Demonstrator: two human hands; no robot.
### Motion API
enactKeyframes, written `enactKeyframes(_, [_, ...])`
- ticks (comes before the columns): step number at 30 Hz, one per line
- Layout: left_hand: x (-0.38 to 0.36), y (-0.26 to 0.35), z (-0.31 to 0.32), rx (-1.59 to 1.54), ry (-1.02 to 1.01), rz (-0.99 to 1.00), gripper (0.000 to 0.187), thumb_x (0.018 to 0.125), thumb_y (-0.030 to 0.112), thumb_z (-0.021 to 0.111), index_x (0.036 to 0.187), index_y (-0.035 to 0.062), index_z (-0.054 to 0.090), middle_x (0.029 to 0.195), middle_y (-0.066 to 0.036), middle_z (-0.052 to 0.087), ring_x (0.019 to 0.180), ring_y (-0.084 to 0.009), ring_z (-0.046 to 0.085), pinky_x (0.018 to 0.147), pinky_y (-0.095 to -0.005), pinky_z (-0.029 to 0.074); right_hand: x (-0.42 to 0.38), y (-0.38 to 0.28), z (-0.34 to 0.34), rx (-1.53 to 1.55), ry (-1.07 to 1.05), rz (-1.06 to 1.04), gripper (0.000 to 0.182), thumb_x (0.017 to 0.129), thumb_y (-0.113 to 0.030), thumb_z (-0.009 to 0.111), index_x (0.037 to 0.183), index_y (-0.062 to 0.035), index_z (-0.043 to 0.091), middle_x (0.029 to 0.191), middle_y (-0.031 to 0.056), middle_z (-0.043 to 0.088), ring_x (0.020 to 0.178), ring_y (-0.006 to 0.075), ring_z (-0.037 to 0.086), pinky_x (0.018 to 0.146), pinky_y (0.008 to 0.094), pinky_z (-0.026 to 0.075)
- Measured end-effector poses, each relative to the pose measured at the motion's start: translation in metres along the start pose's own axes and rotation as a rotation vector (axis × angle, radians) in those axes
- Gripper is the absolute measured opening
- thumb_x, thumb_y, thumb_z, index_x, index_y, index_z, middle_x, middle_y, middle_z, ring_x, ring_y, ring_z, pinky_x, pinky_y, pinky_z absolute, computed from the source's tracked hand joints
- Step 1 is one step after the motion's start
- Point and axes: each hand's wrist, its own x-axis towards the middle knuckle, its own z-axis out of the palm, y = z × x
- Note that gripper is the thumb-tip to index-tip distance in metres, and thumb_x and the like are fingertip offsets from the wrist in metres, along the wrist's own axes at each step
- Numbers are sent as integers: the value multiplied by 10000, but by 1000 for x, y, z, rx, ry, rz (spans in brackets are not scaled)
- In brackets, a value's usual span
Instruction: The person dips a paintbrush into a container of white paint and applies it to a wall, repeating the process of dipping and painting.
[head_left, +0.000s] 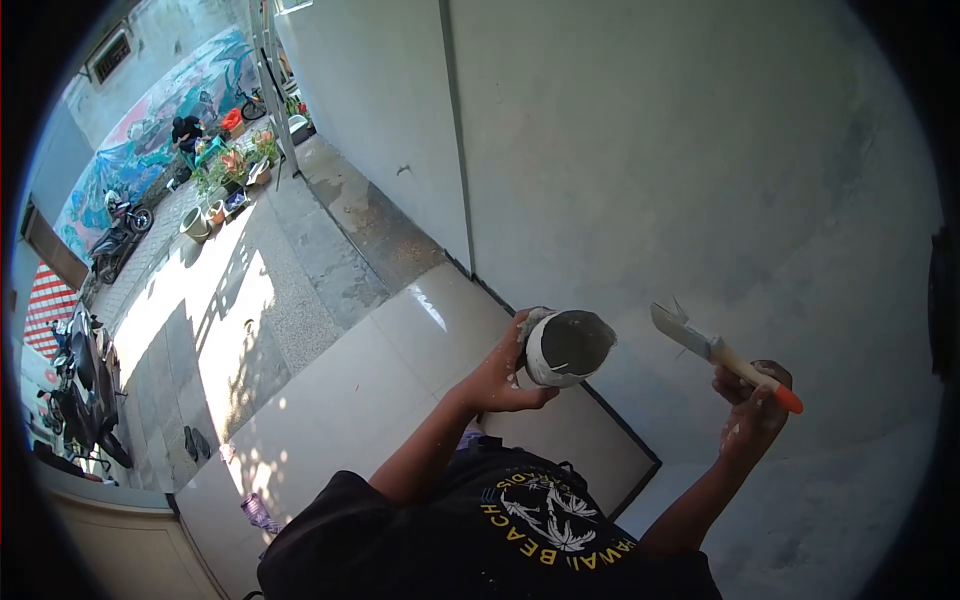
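My left hand (502, 374) is wrapped round a white tub (541, 352) with a ragged rim, tilted so that its mouth faces me. Grey material coats the inside of the tub, and smears of it are on its outer edge. In my right hand (754, 408) is a paintbrush (735, 362) with a pale wooden handle and an orange end, gripped by the fingers. Its bristles point up and left, with a few stray ones sticking out. The brush is held to the right of the tub, apart from it, in front of the grey-white wall (680, 180).
Shiny floor tiles (370, 390) lie below me, edged by dark trim. Potted plants (235, 175), parked motorbikes (90, 385) and a pair of sandals (196, 443) are on the left. A seated person (187, 132) is far off by a painted mural wall (150, 110).
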Motion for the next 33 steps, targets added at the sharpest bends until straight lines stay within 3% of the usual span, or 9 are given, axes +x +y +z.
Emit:
enactKeyframes(4, [5, 4, -2, 59, 6, 140, 926, 632, 94, 741, 1410, 44, 242, 1369, -133, 382, 1314, -241, 377, 1083, -374, 318, 5, -30, -14, -46, -79, -214, 483, 933, -455, 562, 1117, -18, 470, 922, 124, 510, 694, 227, 676, 566, 311, 613])
enactKeyframes(7, [10, 16, -1, 86, -13, 202, 932, 626, 94, 744, 1410, 41, 243, 1352, -140, 401, 1297, -249, 408, 1075, -381, 344, 4, -55, -24, -63, -207, -449, 526, 892, -536, 581, 1044, -39, 503, 822, 70, 449, 573, 118, 557, 458, 251, 558])
enactKeyframes(11, [16, 18, -4, 72, -51, 298, 956, 607, 112, 757, 1409, 34, 243, 1348, -152, 411, 1289, -268, 428, 1074, -393, 361, -1, -87, 2, -114, -358, -594, 517, 841, -554, 644, 931, -54, 554, 728, 55, 472, 550, 97, 509, 444, 223, 514])
enactKeyframes(12, [18, 18, -3, 73, -66, 336, 966, 599, 124, 767, 1408, 33, 248, 1356, -157, 407, 1295, -274, 424, 1077, -395, 357, -4, -93, 9, -121, -352, -596, 517, 841, -554, 644, 931, -54, 554, 728, 55, 472, 550, 97, 509, 444, 223, 514])
enactKeyframes(14, [20, 21, -2, 90, -81, 347, 970, 591, 136, 776, 1405, 33, 257, 1366, -164, 401, 1299, -279, 422, 1080, -399, 349, -7, -103, 19, -168, -394, -428, 446, 666, -445, 809, 870, -91, 631, 746, 72, 582, 617, 152, 598, 476, 254, 515])
enactKeyframes(17, [25, 28, -1, 145, -121, 377, 977, 580, 151, 790, 1401, 34, 275, 1384, -178, 388, 1305, -286, 417, 1085, -409, 336, -5, -120, 35, -245, -525, -356, 415, 609, -297, 852, 906, -98, 642, 803, 65, 615, 650, 174, 630, 527, 274, 525])
enactKeyframes(21, [27, 32, 2, 160, -181, 419, 989, 566, 161, 803, 1401, 39, 287, 1405, -195, 367, 1313, -291, 405, 1088, -422, 323, 0, -131, 49, -334, -751, -337, 387, 652, -153, 826, 988, -92, 645, 861, 78, 609, 748, 207, 665, 600, 329, 562])
enactKeyframes(25, [33, 37, 21, 126, -212, 432, 1005, 556, 180, 809, 1404, 39, 287, 1413, -192, 361, 1317, -301, 399, 1088, -427, 320, 1, -132, 51, -388, -722, -304, 378, 650, -235, 821, 957, -104, 643, 801, 60, 612, 700, 182, 652, 575, 301, 536])
enactKeyframes(33, [36, 38, 45, 119, -228, 395, 1011, 551, 202, 808, 1405, 44, 290, 1403, -184, 381, 1315, -320, 401, 1088, -434, 319, 1, -110, 41, -429, -776, -277, 347, 698, -114, 797, 1006, -92, 638, 854, 75, 612, 725, 229, 655, 608, 320, 541])
